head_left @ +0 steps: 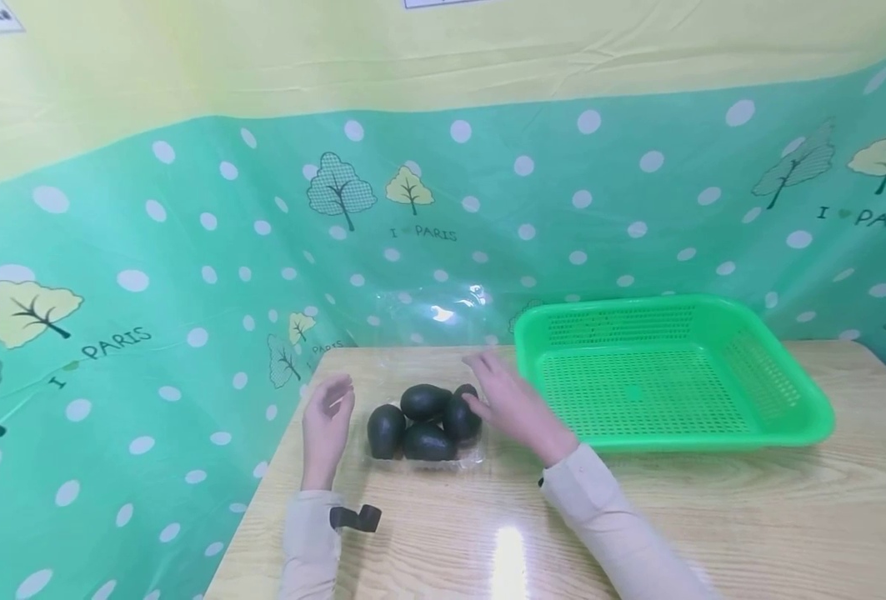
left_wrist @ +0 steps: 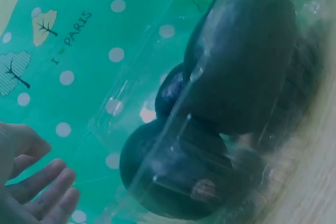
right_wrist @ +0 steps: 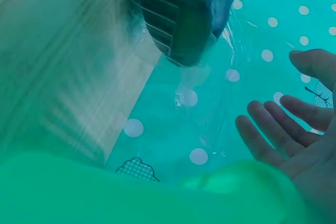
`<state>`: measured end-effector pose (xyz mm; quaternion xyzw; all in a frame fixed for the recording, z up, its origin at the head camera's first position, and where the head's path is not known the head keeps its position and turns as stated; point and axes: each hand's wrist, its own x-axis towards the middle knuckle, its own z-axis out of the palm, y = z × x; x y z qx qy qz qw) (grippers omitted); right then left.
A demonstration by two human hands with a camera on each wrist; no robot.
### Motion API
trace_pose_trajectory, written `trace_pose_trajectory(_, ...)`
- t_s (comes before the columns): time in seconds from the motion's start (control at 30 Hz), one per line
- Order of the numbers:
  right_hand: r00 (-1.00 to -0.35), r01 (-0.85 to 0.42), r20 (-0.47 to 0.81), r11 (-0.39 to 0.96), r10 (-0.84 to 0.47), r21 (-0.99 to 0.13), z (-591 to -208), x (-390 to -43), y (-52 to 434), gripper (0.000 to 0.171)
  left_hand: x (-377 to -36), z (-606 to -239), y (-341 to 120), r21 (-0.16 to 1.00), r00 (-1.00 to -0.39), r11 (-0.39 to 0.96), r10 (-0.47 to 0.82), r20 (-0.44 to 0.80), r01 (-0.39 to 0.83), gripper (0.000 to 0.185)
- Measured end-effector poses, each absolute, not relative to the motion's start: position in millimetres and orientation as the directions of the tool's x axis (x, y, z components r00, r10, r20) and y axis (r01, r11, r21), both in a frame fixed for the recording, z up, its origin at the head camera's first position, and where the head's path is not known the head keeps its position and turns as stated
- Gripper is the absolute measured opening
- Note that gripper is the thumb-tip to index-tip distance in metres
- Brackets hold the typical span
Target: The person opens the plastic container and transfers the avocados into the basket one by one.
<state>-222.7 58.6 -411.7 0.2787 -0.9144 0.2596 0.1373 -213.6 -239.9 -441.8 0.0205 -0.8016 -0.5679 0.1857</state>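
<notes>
While the dark avocados (head_left: 423, 421) lie bunched in their clear plastic clamshell (head_left: 443, 333) on the wooden table (head_left: 713, 517), both of your hands flank them and neither grips anything. The tray half of the pack sits between your two sets of fingers; its lid stands open behind the fruit, beyond your fingertips. Your left hand (head_left: 327, 425) is held edge-on just beside the pack's left side, fingers loosely straight and a little spread, as the left wrist view confirms. Your right hand (head_left: 506, 400) hovers at the pack's right side, fingers relaxed and parted; the nearest avocado lies against or just short of them, and contact cannot be told. Judged from this pose, the hands bracket the pack so that the light shell stays put while fruit is reached. Just past the back of your right hand stands the green perforated basket (head_left: 810, 417), near the pack, with nothing visible inside. Behind everything hangs the green dotted cloth (head_left: 187, 250).
</notes>
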Motion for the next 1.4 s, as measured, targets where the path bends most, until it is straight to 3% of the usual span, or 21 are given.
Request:
trace_pose_trajectory(0.4,-0.826,-0.558,0.352,0.724,-0.440,-0.405,-426.4,-221.6,50.1,0.055,-220.0,-455.2,-251.3,0.908,-0.953,0.405,-0.218,0.211,0.108,0.036)
trace_pose_trajectory(0.73,-0.826,-0.559,0.356,0.713,-0.436,-0.423,-434.1,-220.3,43.1,0.051,-219.4,-455.8,-253.1,0.928,-0.978,0.368,-0.169,0.120,0.050,0.041)
trace_pose_trajectory(1.17,-0.880,-0.476,0.257,0.730,-0.400,-0.491,-441.7,-217.1,30.7,0.056,-217.7,-459.1,-258.1,0.879,-0.989,0.469,-0.144,-0.018,-0.084,0.044)
trace_pose_trajectory(1.4,-0.879,-0.476,0.254,0.736,-0.403,-0.482,-445.9,-217.7,29.0,0.055,-217.1,-459.6,-256.1,0.875,-0.994,0.479,-0.107,-0.023,-0.072,0.039)
